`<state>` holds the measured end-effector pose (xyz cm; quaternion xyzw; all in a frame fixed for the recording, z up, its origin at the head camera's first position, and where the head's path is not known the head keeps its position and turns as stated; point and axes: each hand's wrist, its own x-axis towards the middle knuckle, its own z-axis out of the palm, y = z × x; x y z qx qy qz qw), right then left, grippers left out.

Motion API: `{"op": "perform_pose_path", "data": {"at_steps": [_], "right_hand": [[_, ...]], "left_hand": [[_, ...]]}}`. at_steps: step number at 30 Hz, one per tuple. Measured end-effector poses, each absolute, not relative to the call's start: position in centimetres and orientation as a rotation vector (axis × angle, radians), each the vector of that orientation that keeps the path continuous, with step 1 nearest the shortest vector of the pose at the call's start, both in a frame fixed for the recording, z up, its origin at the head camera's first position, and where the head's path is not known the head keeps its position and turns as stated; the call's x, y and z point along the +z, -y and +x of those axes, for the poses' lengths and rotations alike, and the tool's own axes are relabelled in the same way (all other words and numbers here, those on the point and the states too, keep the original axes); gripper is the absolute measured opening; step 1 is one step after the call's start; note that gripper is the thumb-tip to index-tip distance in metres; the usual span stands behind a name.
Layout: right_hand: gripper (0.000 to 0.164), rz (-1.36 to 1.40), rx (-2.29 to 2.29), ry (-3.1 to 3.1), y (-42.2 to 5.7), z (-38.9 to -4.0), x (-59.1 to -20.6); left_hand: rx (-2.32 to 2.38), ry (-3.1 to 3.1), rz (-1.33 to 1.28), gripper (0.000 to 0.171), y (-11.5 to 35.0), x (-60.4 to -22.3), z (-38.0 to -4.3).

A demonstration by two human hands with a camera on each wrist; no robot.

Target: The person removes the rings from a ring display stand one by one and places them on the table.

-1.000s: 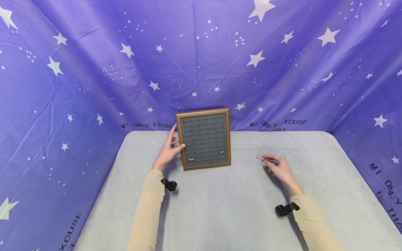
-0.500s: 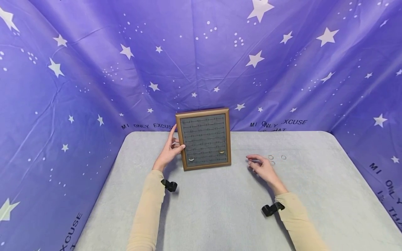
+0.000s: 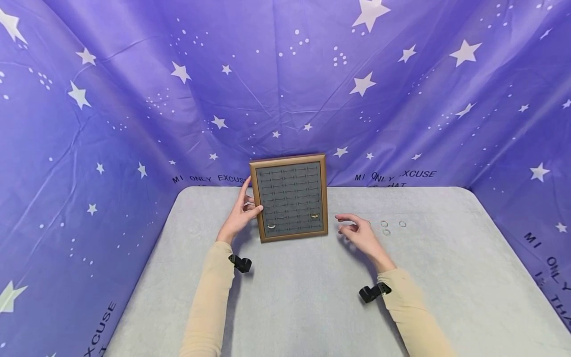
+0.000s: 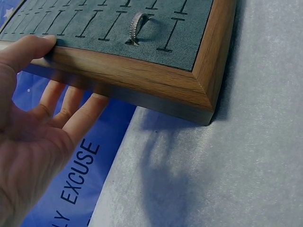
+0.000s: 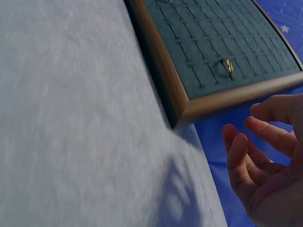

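A wood-framed ring display tray [image 3: 292,198] with grey-green slotted padding stands tilted up at the back of the table. My left hand [image 3: 238,215] grips its left side, thumb [image 4: 40,46] on the front and the other fingers against the side and back. A silver ring [image 4: 137,27] sits in a slot near the lower left corner. Towards the lower right a gold ring [image 5: 229,67] is set in another slot. My right hand [image 3: 360,236] hovers just right of the tray, fingers spread and bent, nothing visible between them.
Several thin loose rings [image 3: 384,224] lie on the grey table [image 3: 308,297] to the right, some partly behind my right hand. A purple star-patterned cloth [image 3: 276,89] hangs behind and at both sides.
My right hand has moved left from over the loose rings to beside the tray's right edge, uncovering some of them. My left hand and the tray have stayed in place.
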<state>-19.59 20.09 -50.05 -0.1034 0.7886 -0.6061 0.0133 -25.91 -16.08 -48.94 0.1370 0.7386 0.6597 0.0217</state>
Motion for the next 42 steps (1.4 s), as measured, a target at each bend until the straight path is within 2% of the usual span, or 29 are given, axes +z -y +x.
{"op": "perform_pose_path", "data": {"at_steps": [7,11,18,28,42], "right_hand": [[0.037,-0.398,-1.873,-2.454,-17.5,-18.8,-46.5],[0.036,-0.394,-1.846,-2.48,-16.6,-18.8,-45.8],[0.032,-0.394,-1.803,-2.603,-15.6,-20.8,-48.8],[0.026,-0.436,-1.743,-2.767,-14.1,-21.1,-49.3],[0.009,-0.422,-1.678,-2.898,-13.3,-21.4,-49.8]], "left_hand": [[2.027,-2.295,0.423,0.092,16.1,-49.0,-26.0],[2.032,-2.271,0.436,0.092,16.0,-47.9,-25.4],[2.024,-2.255,0.459,0.09,15.8,-46.3,-24.4],[2.042,-2.241,0.464,0.091,15.8,-46.3,-24.4],[2.012,-2.272,0.448,0.089,15.7,-45.8,-24.2]]}}
